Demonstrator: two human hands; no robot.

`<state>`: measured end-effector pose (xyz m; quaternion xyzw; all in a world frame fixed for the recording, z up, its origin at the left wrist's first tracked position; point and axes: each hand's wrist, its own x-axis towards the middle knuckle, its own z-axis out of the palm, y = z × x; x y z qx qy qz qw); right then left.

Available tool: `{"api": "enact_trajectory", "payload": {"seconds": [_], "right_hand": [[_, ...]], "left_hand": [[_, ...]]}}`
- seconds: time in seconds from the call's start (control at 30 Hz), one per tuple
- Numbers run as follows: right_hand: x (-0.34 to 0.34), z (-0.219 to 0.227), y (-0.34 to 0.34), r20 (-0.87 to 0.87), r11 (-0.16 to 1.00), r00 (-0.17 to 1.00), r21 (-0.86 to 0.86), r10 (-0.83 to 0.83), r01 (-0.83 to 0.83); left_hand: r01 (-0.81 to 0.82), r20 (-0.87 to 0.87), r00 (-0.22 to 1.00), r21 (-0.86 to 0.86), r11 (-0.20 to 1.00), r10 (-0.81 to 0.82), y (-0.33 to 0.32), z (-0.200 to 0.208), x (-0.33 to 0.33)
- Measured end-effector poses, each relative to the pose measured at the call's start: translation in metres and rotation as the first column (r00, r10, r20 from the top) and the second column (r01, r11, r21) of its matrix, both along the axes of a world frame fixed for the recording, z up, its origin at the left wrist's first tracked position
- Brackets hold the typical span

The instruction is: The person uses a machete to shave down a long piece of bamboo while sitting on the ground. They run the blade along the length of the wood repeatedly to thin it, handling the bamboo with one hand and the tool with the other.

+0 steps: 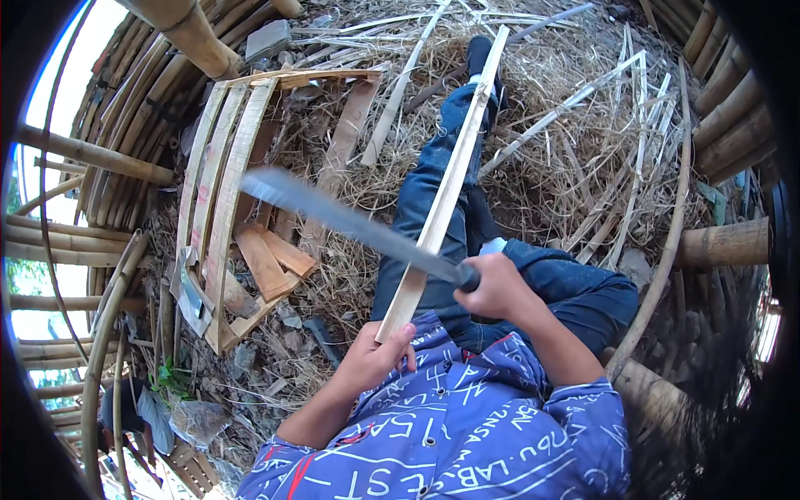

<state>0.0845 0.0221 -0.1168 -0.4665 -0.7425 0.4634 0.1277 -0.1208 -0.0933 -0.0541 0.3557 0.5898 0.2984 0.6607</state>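
My left hand [372, 360] is closed round the near end of a long pale split-bamboo strip [460, 171], close to my waist. The strip runs away from me along my outstretched leg in jeans [417, 200], toward the foot. In my right hand [495, 287] is the dark handle of a machete [346, 225]. Its long grey blade crosses over the strip and points to the far left, the tip smeared by motion. Whether the edge touches the strip, I cannot tell. My other leg [567, 287] is bent to the right.
A slatted wooden crate [237, 158] lies at the left, with short brown boards [268, 260] by it. Shavings [550, 192] and loose pale strips [575, 100] cover the ground. Bamboo poles [725, 243] stand around. Beyond them, lower left, a person [125, 412] is partly visible.
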Motion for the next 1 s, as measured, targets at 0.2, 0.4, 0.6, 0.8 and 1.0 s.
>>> {"api": "enact_trajectory", "payload": {"seconds": [0.2, 0.4, 0.6, 0.8, 1.0], "right_hand": [[0.001, 0.004, 0.005, 0.184, 0.992, 0.976, 0.019, 0.120, -0.125], [0.043, -0.024, 0.063, 0.379, 0.987, 0.912, 0.087, -0.157, 0.134], [0.036, -0.007, 0.058, 0.304, 0.990, 0.942, 0.069, -0.139, 0.124], [0.009, 0.016, 0.012, 0.271, 0.977, 0.940, -0.023, 0.209, -0.211], [0.038, -0.006, 0.073, 0.408, 0.994, 0.908, 0.083, -0.098, 0.070]], "left_hand": [[-0.018, 0.036, 0.999, -0.005, 1.000, 0.019, -0.008, -0.004, -0.003], [0.004, -0.064, 0.998, 0.094, 0.996, 0.003, -0.016, 0.001, 0.000], [-0.039, -0.001, 0.999, 0.097, 0.995, 0.040, -0.014, -0.004, -0.010], [-0.013, -0.114, 0.993, 0.091, 0.996, 0.023, -0.010, -0.010, -0.001], [0.080, -0.234, 0.970, 0.058, 0.995, -0.064, -0.013, 0.006, 0.000]]}}
